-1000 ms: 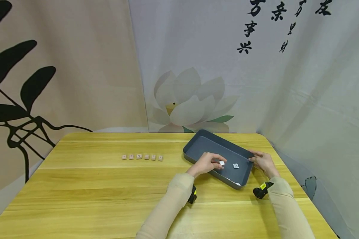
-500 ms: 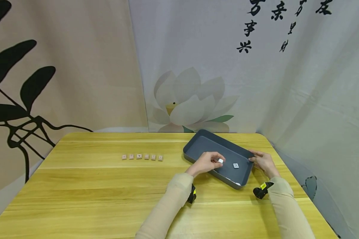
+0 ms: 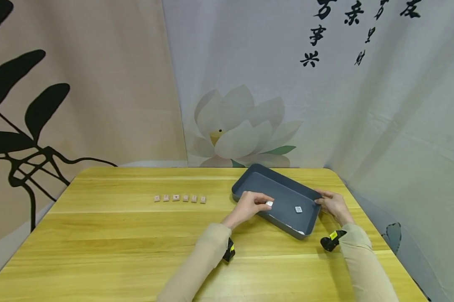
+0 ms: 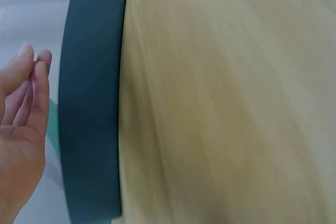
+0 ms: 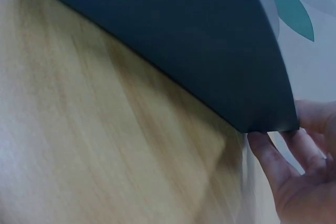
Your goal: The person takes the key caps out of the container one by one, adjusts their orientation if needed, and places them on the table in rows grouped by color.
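Note:
In the head view my left hand (image 3: 247,205) pinches a small white square tile (image 3: 269,203) between thumb and fingertips, above the near side of a dark grey tray (image 3: 266,184). In the left wrist view the left hand (image 4: 23,114) shows thumb and fingertips together, the tile hidden there. My right hand (image 3: 334,205) grips the tray at its right end; in the right wrist view its fingers (image 5: 270,158) touch the tray's corner from below. One white tile (image 3: 298,209) with a dark mark lies inside the tray. White edges of something (image 3: 300,232) show at the near wall.
Several small pale pink tiles with dark marks, one of them this tile (image 3: 176,197), stand in a row on the wooden table (image 3: 117,243), left of the tray. A printed cloth (image 3: 242,75) hangs behind the table's far edge.
My left hand has moved left with the white tile, from over the tray's middle toward its near side. The right hand and the tray have kept their place.

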Demonstrator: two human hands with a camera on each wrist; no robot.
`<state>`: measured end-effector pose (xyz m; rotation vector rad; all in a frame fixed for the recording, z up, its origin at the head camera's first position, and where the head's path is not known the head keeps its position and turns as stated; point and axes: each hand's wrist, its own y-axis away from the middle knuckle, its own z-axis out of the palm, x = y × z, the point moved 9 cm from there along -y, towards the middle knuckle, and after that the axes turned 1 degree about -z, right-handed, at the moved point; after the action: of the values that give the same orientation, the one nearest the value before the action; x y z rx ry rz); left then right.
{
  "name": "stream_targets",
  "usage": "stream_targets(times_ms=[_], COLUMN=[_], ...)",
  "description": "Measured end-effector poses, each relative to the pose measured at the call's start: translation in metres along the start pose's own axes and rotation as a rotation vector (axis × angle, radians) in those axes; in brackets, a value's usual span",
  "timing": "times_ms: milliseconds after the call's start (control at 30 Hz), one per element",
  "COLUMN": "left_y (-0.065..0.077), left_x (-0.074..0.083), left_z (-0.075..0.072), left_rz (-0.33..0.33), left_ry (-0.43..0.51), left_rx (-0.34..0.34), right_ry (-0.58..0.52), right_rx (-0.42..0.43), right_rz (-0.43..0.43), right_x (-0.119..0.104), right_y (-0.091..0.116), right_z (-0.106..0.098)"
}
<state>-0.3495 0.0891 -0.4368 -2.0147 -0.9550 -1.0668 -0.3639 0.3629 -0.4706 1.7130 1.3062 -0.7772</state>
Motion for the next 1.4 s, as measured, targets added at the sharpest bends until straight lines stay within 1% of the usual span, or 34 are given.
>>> stream_targets(times_ms=[100,200,267,333,433,567,667,767,867,933,1000,1133,1167,1200,1400], left_y=[0.010,0.020,0.027,0.035,0.048,0.067,0.080,0.090,0.098,0.102,0.105,0.109,0.109,0.109,0.110], left_x=[0.002,0.000,-0.004,-0.009,-0.020,-0.036,-0.047,-0.055,-0.063,-0.068,-0.073,-0.079,-0.080,-0.081,-0.084], left_z=[-0.015,-0.032,-0.045,-0.059,-0.081,-0.109,-0.127,-0.142,-0.151,-0.154,-0.155,-0.156,-0.156,-0.155,-0.153], left_rz=[0.011,-0.007,-0.028,-0.052,-0.086,-0.152,-0.207,-0.248,-0.285,-0.308,-0.333,-0.369,-0.380,-0.389,-0.433], left_ry=[-0.019,0.001,0.040,0.071,0.088,0.049,0.023,-0.003,-0.025,-0.053,-0.079,-0.145,-0.158,-0.171,-0.203], left_rx=[0.031,0.076,0.114,0.155,0.219,0.305,0.346,0.354,0.339,0.320,0.303,0.284,0.284,0.282,0.266], right_ry=[-0.006,-0.015,-0.018,-0.017,-0.012,-0.012,-0.014,-0.019,-0.007,-0.015,-0.001,0.003,0.016,0.003,-0.007], right_rx=[0.002,0.000,-0.001,-0.003,-0.006,-0.009,-0.008,0.008,0.014,0.023,0.015,0.017,0.006,0.018,0.015], right_rz=[0.000,0.007,0.010,0.008,0.006,0.008,0.007,0.015,0.021,0.024,0.015,0.007,-0.001,0.006,0.001], right_x=[0.000,0.000,0.000,-0.001,-0.001,-0.002,-0.002,-0.001,-0.001,-0.001,-0.002,-0.001,-0.001,0.000,0.000], right_y=[0.000,0.000,0.000,0.001,0.002,0.003,0.002,0.002,0.002,0.003,0.003,0.002,0.002,0.002,0.001], right_z=[-0.001,-0.001,-0.001,0.000,0.000,0.000,0.000,-0.002,-0.003,-0.003,-0.003,-0.003,-0.003,-0.003,-0.002])
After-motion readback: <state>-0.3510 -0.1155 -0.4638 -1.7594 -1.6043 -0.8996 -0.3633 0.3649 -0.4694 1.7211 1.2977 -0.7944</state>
